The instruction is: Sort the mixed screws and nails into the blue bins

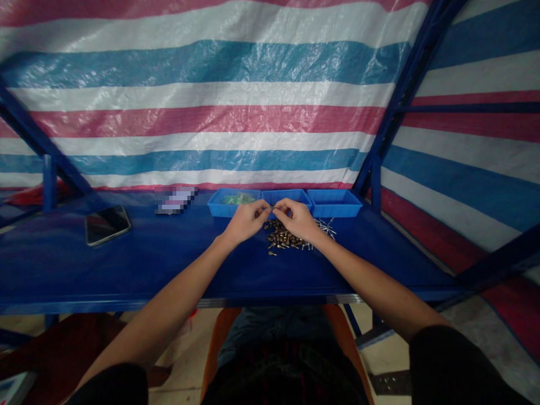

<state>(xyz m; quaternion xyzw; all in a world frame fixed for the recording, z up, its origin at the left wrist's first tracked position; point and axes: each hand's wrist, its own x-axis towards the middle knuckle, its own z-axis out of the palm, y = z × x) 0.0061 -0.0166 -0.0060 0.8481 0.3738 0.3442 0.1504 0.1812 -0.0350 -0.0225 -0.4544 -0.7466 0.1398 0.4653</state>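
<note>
My left hand point(250, 220) and my right hand point(298, 218) meet almost fingertip to fingertip above the blue table point(177, 270). Both are pinched closed on something small and dark, mostly hidden by the fingers. Below them lies a pile of small brass-coloured metal parts point(282, 236), with one loose piece point(272, 253) nearer me. Silvery pins with thin shanks point(325, 226) lie beside the pile, partly behind my right wrist. Just behind my hands stand a left blue bin point(219, 210) with pale green contents, a middle blue bin point(307, 198) and a right blue bin point(336, 210).
A dark-screened phone point(108, 225) lies on the table at the left, and a blurred-out pale item point(176, 201) lies farther back. Blue metal posts point(375, 174) frame the table. A striped plastic sheet point(219, 121) hangs behind it.
</note>
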